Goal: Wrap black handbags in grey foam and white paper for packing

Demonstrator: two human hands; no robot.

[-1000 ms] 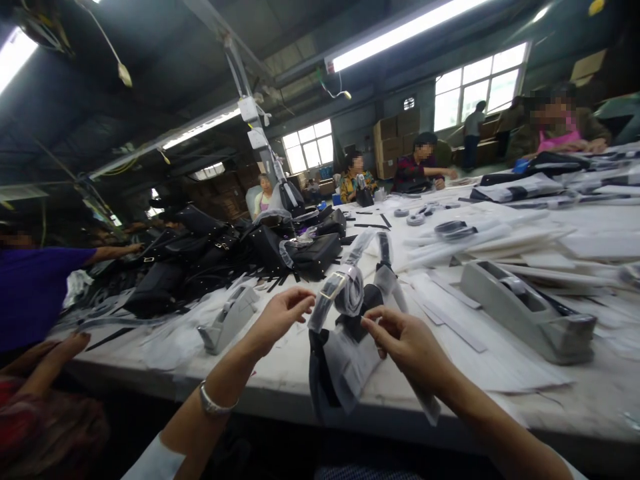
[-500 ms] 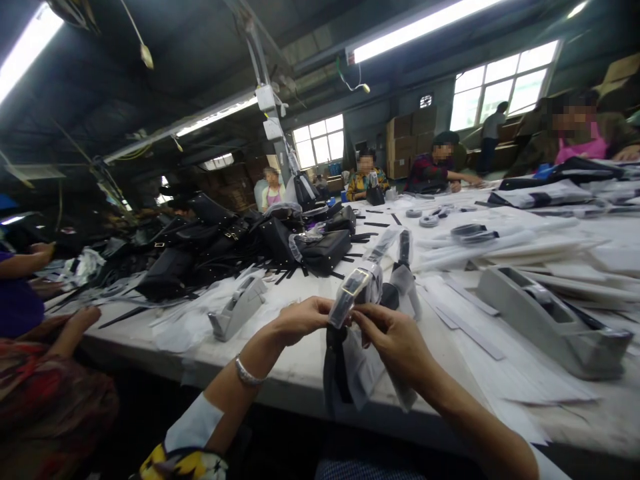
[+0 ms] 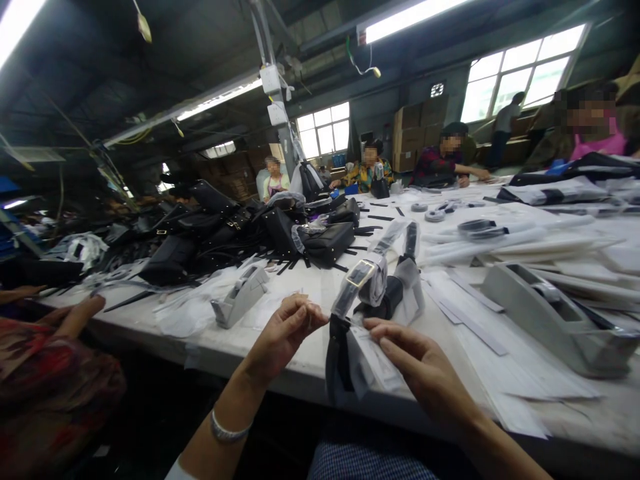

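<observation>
A black handbag [image 3: 339, 360] stands at the table's front edge, partly covered in white wrapping paper [image 3: 373, 360]. Its handle strap [image 3: 345, 293] is sheathed in clear plastic and carries a gold buckle [image 3: 360, 273]. Just left of the strap's base, my left hand [image 3: 290, 330] has its fingertips pinched together; what they hold is too small to make out, though something clear glints there. My right hand [image 3: 415, 357] is on the bag's other side, fingers stretched and slightly apart, the tips at the white paper. A rolled, wrapped strap [image 3: 376, 287] sits behind the buckle.
Grey tape dispensers stand on both sides, one at left [image 3: 240, 297] and a larger one at right [image 3: 555, 320]. Flat white sheets [image 3: 520, 373] lie at right. Black bags [image 3: 327, 243] are heaped at left. Co-workers sit around the table; a person's arm [image 3: 80, 317] reaches in at left.
My left hand has drawn away from the strap to the left. My right hand has moved off the strap's base, its fingers loosening, down beside the paper. The view has shifted slightly.
</observation>
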